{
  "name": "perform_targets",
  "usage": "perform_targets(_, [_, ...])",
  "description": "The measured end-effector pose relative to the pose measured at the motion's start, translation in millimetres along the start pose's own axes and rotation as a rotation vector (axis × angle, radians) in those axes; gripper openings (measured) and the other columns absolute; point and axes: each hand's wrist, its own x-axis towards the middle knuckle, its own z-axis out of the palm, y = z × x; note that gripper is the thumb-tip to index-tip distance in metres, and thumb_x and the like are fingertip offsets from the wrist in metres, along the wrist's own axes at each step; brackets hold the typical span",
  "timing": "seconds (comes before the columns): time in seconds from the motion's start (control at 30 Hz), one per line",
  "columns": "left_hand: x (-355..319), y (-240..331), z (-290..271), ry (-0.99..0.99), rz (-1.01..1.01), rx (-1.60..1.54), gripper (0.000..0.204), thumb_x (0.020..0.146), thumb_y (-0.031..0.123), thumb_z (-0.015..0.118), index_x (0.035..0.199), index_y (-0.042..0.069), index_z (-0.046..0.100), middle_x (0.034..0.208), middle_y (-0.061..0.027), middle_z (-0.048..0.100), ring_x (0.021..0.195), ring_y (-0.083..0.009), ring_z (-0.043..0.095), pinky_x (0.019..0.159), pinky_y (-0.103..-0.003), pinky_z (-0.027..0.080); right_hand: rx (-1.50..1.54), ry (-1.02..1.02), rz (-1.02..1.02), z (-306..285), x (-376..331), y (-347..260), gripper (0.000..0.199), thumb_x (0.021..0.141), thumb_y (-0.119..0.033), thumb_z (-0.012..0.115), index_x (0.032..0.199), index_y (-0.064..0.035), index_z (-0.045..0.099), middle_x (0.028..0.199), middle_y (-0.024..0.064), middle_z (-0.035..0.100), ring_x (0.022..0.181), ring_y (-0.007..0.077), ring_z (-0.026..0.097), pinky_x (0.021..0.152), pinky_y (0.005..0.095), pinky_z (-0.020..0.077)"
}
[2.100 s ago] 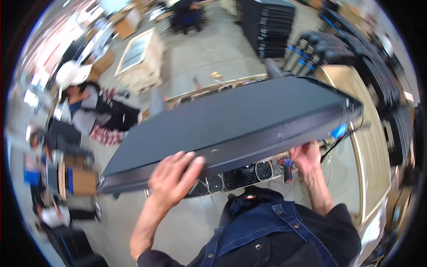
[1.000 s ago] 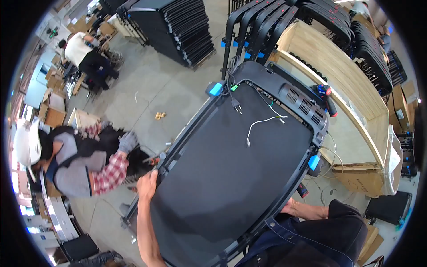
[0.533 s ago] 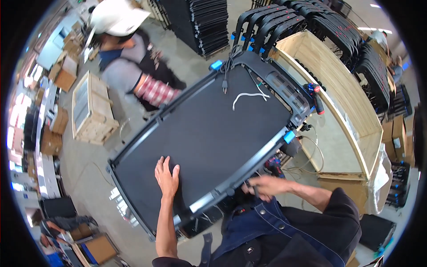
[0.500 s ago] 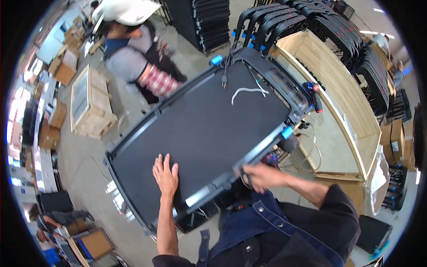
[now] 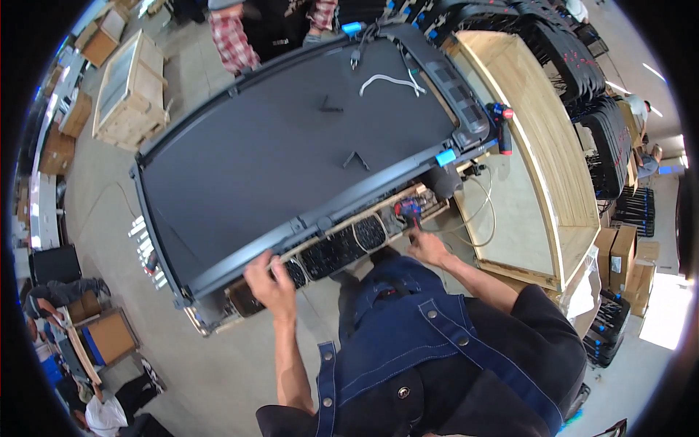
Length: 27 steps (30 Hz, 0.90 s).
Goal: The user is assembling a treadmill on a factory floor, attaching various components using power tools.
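Observation:
A treadmill deck with a black belt (image 5: 240, 160) lies across the bench in front of me. My left hand (image 5: 273, 291) is over its near side rail (image 5: 291, 229), fingers apart and holding nothing. Under the deck's near edge, my right hand (image 5: 431, 250) has its fingers curled at the lower handle of a blue-and-red cordless drill (image 5: 409, 209), which rests on a wooden ledge. Two small black angled pieces (image 5: 331, 107) lie on the belt. Near the motor-cover end are a white strap (image 5: 389, 79) and a power plug (image 5: 355, 60).
A co-worker's checked sleeve (image 5: 231, 40) shows at the deck's far side. A second power tool (image 5: 502, 127) hangs at the right end, beside a long open wooden crate (image 5: 561, 211). Black partitioned bins (image 5: 335, 251) run under the near rail. A hose (image 5: 491, 211) loops on the right.
My left hand has come off the belt to the near rail. My right hand has moved from the rail down to the drill. Two black pieces now show on the belt; the co-worker stands nearer the deck.

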Motion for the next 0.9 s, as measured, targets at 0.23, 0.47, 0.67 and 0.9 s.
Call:
perform_targets(0.23, [-104.6,45.9,206.7,-0.661,-0.233,-0.142,0.019,0.095,0.020,0.064,0.104,0.004,0.069,0.104,-0.0157,0.070,0.098,-0.0345,0.069,0.083,-0.044,0.055,0.194,0.153,0.504,44.7,105.8,71.2,0.108,0.077,-0.040,0.079,0.158,-0.0142,0.011,0.136,0.0295,0.055,0.122,0.0473,0.057,0.104,0.0502,0.0479])
perform_targets(0.47, [-140.0,18.2,322.7,-0.888,-0.204,0.373,0.031,0.084,0.020,0.075,0.109,0.010,0.059,0.099,-0.0203,0.067,0.089,-0.0443,0.069,0.071,-0.052,0.057,0.175,0.043,0.377,19.6,116.2,100.3,0.125,0.070,-0.036,0.085,0.161,-0.0136,0.001,0.129,0.0326,0.059,0.119,0.0459,0.061,0.104,0.0470,0.0481])
perform_targets(0.67, [-146.0,1.0,318.4,-0.800,-0.209,0.389,0.020,0.084,0.018,0.074,0.098,0.008,0.063,0.087,-0.0215,0.070,0.083,-0.0425,0.071,0.072,-0.051,0.057,0.610,-0.409,0.214,-91.1,43.0,153.6,0.098,0.072,-0.028,0.088,0.150,0.0035,0.038,0.136,0.0248,0.058,0.131,0.0298,0.056,0.109,0.0397,0.0437])
perform_targets(0.9, [-144.9,-0.8,295.4,-0.645,-0.702,0.010,0.026,0.089,0.007,0.068,0.115,0.005,0.072,0.095,-0.0184,0.075,0.083,-0.0330,0.074,0.080,-0.039,0.060,0.358,-0.596,-0.236,-158.7,29.4,98.8,0.075,0.075,-0.021,0.084,0.140,-0.0002,0.052,0.123,0.0212,0.067,0.114,0.0336,0.065,0.100,0.0405,0.0491])
